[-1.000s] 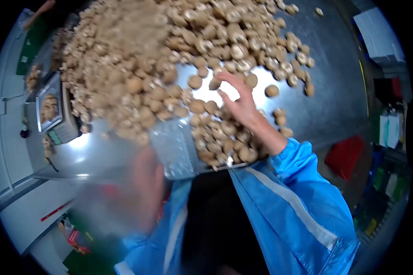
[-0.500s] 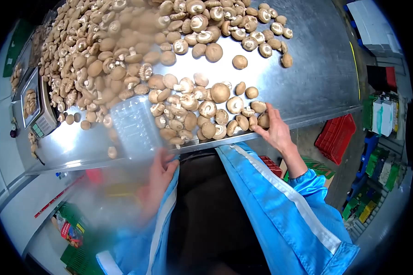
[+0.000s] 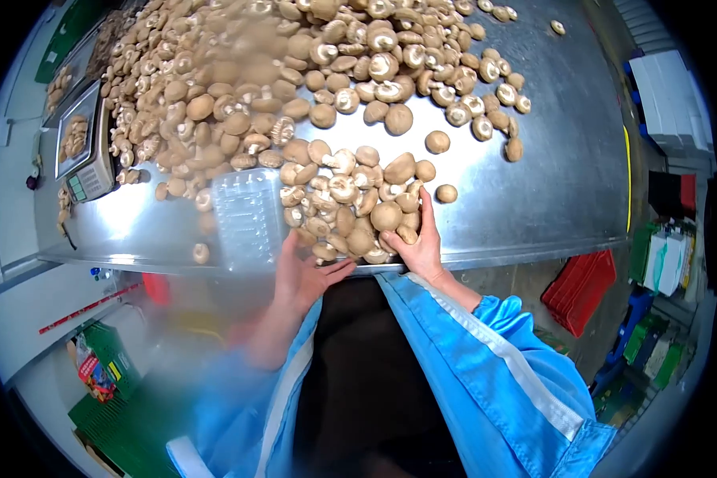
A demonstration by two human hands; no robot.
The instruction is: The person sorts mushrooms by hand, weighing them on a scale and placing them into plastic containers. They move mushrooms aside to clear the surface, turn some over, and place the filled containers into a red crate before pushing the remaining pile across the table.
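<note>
A group of brown mushrooms (image 3: pixel 342 188) lies at the front edge of the metal table (image 3: pixel 534 215). My right hand (image 3: pixel 420 243) presses against the right side of this group, thumb and fingers spread around the outer mushrooms. At its front left, my left hand (image 3: pixel 307 275) is open, palm turned toward the mushrooms, with fingertips near the lowest ones. A clear plastic tray (image 3: pixel 249 219) sits on the table just left of the group. Behind it spreads a large heap of mushrooms (image 3: pixel 215 88). Part of the view on the left is blurred.
At the left stands a scale (image 3: pixel 92 179) with a tray of mushrooms on it. Single mushrooms (image 3: pixel 446 193) lie right of my right hand. A red crate (image 3: pixel 579 292) is below the table's right side, and green crates (image 3: pixel 123 422) are at the lower left.
My right hand has moved left, pushing the nearby mushrooms into a tighter group. My left hand has risen to the table edge beside them. The view has shifted slightly.
</note>
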